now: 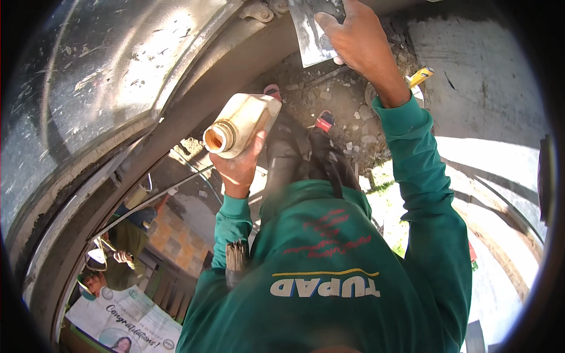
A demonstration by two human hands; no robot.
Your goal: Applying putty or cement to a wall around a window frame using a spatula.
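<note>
My left hand is wrapped around a cream plastic jug, which is tilted with its uncapped mouth facing me; brown-orange staining shows inside the neck. Up at the top edge, my right hand grips a thin, flat grey sheet with pale smears, thumb on its face. Part of that sheet runs out of the picture. A worn brush, bristles up, shows beside my left upper arm; what holds it is hidden.
A curved grey metal surface with a raised rim fills the left. Rubble lies around my feet. Near my right forearm is a yellow-handled tool. At lower left are another person and a printed banner.
</note>
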